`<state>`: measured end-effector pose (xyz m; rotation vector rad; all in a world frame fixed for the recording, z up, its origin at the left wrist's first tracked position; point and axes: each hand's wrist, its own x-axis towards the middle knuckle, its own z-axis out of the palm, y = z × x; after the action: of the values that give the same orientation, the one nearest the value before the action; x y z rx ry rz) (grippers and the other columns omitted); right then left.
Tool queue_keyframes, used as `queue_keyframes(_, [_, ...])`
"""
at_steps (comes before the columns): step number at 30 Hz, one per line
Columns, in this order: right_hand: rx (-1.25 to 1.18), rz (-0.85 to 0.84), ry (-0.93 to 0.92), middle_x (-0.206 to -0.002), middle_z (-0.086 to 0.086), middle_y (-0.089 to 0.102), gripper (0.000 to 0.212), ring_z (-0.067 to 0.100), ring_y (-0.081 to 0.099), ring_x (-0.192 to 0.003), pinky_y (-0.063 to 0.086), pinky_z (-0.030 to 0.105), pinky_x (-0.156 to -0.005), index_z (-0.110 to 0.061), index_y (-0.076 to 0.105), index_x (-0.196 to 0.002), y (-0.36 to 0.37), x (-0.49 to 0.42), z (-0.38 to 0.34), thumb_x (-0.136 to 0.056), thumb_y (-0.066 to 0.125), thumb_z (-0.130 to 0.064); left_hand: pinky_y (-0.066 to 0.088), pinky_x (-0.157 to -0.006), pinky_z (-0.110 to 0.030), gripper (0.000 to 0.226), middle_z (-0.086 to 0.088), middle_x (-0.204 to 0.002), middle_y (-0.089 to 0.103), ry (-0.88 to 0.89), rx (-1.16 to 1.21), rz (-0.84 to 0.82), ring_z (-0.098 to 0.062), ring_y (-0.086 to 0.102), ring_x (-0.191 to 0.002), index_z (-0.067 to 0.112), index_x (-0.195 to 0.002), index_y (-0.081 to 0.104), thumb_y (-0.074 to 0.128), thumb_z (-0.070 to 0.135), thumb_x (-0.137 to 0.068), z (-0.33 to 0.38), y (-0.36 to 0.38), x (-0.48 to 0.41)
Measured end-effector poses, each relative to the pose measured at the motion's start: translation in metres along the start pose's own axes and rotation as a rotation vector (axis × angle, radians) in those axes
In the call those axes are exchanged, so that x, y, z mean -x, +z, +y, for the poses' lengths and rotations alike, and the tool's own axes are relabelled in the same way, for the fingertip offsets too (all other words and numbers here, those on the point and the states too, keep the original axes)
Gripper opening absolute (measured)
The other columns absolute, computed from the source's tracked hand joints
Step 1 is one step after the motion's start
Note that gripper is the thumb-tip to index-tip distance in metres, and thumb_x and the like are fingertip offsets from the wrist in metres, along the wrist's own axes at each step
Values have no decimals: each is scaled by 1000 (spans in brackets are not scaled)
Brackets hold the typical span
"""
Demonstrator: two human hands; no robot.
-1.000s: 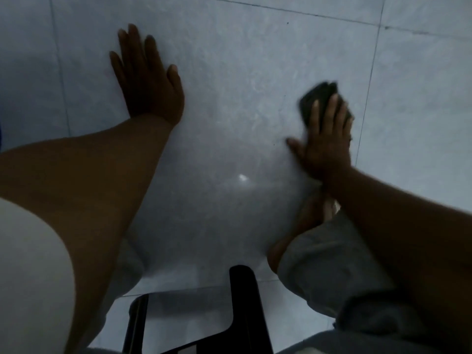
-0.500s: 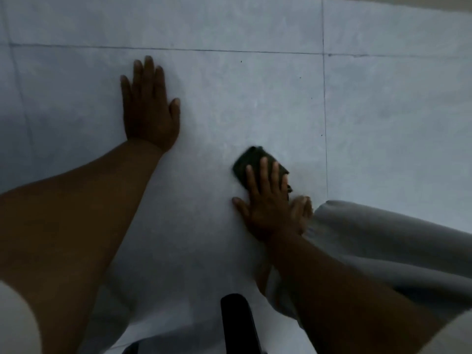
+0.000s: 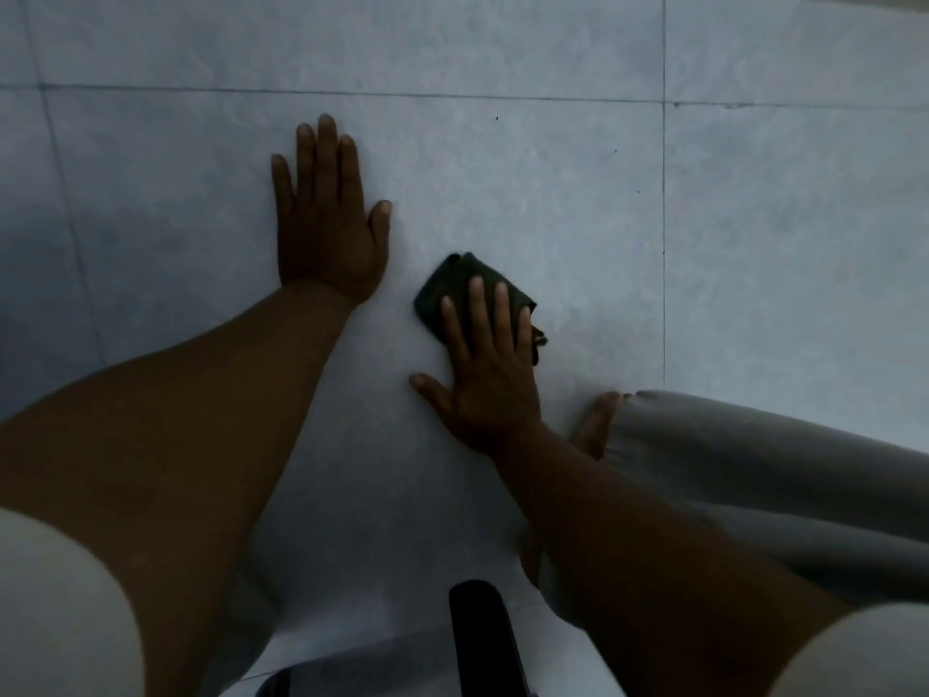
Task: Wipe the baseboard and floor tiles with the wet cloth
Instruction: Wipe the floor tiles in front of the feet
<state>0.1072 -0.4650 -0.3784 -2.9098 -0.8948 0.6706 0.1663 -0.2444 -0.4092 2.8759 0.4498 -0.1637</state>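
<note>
A dark folded cloth (image 3: 452, 289) lies flat on the pale grey floor tiles (image 3: 528, 183). My right hand (image 3: 485, 364) presses on it with the fingers spread over its near half, thumb out to the left on the tile. My left hand (image 3: 327, 223) rests flat on the tile just left of the cloth, fingers apart, holding nothing. A lighter strip at the top right corner may be the baseboard (image 3: 854, 2); I cannot tell for sure.
My right knee in grey trousers (image 3: 754, 475) and bare toes (image 3: 595, 425) sit right of my right hand. A black bar-shaped object (image 3: 482, 641) stands at the bottom middle. Grout lines (image 3: 663, 244) cross the floor.
My right hand has slid the cloth from the right toward the left, close to my left hand. The view has tilted, so my left hand sits lower and more central.
</note>
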Motion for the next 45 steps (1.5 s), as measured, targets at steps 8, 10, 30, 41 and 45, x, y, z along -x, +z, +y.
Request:
queue_keyframes(8, [84, 97, 333, -163, 20, 3, 84, 41, 2, -150, 6, 58, -120, -15, 9, -156, -39, -54, 153, -93, 28, -67, 5, -124, -54, 71, -14, -166, 3, -10, -11, -8, -32, 2, -154, 7, -158, 9, 22, 49, -102, 1, 2, 0])
queue_keyframes(10, [24, 128, 505, -163, 20, 0, 87, 40, 0, -150, 8, 60, -119, -14, 6, -156, -57, -90, 170, -92, 20, -70, 6, -124, -55, 71, -15, -166, 4, -12, -6, 5, -33, 3, -154, 6, -158, 10, 24, 48, -102, 1, 3, 0])
queue_keyframes(30, [29, 102, 290, -162, 22, 5, 76, 42, 6, -149, 11, 56, -120, -10, 11, -156, -92, -136, 200, -97, 23, -57, 6, -124, -55, 71, -16, -166, 7, -1, -20, 21, -33, 5, -154, 4, -157, 14, 34, 37, -97, 0, 3, -2])
queue_keyframes(41, [-30, 184, -84, -163, 10, 18, 55, 39, 11, -149, 10, 58, -119, -20, 25, -154, -75, -188, 20, -101, 40, -22, 12, -125, -37, 64, -24, -157, 32, -92, 430, 277, -37, 27, -148, -7, -149, 34, 38, 0, -85, -16, 2, 9])
queue_keyframes(45, [-153, 143, -285, -158, 7, 31, 62, 34, 20, -149, 11, 51, -120, -18, 36, -149, -55, -155, -25, -94, 44, 8, 8, -123, -25, 59, -21, -156, 35, -256, 437, 311, -36, 29, -147, -5, -148, 35, 36, -1, -89, -35, -1, 36])
